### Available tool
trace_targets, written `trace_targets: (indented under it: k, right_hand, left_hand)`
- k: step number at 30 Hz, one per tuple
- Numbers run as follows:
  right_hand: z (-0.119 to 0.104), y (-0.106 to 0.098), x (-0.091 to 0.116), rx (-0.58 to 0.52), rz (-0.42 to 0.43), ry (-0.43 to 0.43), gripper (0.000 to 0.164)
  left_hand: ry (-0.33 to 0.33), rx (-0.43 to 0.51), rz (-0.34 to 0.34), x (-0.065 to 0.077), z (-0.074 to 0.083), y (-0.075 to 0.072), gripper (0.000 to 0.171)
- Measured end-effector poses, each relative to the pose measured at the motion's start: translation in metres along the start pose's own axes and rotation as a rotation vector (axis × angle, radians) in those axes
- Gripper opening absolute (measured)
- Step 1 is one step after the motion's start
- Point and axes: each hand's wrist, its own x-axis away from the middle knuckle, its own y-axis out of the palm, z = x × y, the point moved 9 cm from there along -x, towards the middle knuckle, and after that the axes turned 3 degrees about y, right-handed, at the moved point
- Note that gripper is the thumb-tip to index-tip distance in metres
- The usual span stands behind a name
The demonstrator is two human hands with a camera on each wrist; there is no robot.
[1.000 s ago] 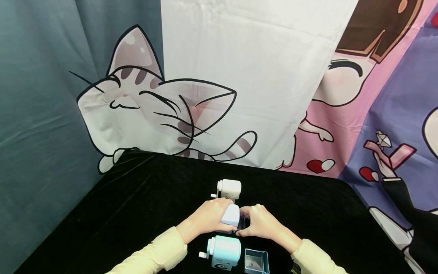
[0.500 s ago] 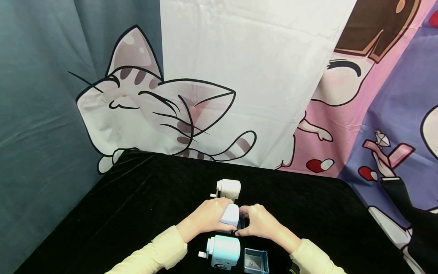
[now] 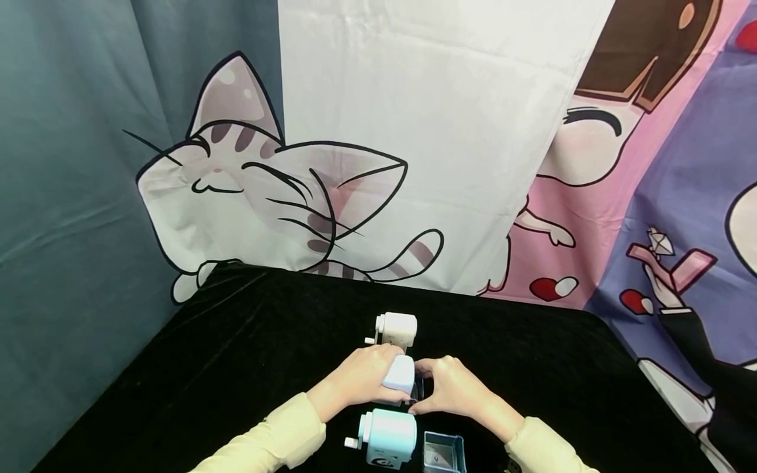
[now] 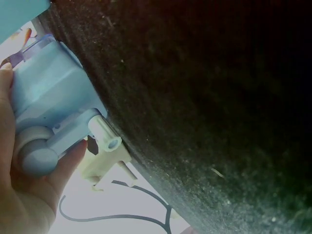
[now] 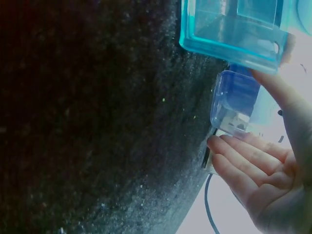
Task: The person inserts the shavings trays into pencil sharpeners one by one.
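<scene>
In the head view, my left hand [image 3: 368,374] grips a pale blue crank pencil sharpener [image 3: 399,373] from above and its left side. The left wrist view shows its crank [image 4: 75,131] with a cream knob, the fingers and thumb spread round the body. On the other side, my right hand [image 3: 454,389] pinches the sharpener's clear bluish shavings drawer [image 5: 234,102] between thumb and fingers. How far the drawer sits inside the body is hard to tell. Nearer to me stands a turquoise sharpener [image 3: 391,435], with its clear drawer [image 3: 444,453] lying apart on its right.
A white crank sharpener [image 3: 397,328] stands just behind the gripped one. Black velvety cloth [image 3: 266,341] covers the table. Behind it hangs a printed cloth backdrop [image 3: 449,131] with cartoon figures.
The head view has tilted a little, so everything sits slightly lower. Both hands keep their hold, and the sharpeners stay in place.
</scene>
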Motion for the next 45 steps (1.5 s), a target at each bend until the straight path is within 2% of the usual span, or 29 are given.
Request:
trace_targets:
  k: [8, 18, 29, 45]
  right_hand:
    - [0.008, -0.002, 0.007, -0.007, -0.002, 0.03, 0.065]
    - [0.009, 0.0, 0.006, 0.023, -0.004, 0.041, 0.055]
    - [0.01, 0.004, 0.002, -0.021, -0.036, 0.054, 0.053]
    - [0.007, 0.003, -0.003, -0.056, -0.038, 0.045, 0.049]
  left_hand:
    - [-0.001, -0.024, -0.013, 0.0, 0.001, 0.001, 0.061]
    - [0.008, -0.025, -0.009, 0.0, 0.002, 0.002, 0.062]
    - [0.011, -0.032, -0.007, 0.002, 0.002, 0.0, 0.062]
    - [-0.004, -0.031, -0.011, 0.001, 0.001, 0.001, 0.061]
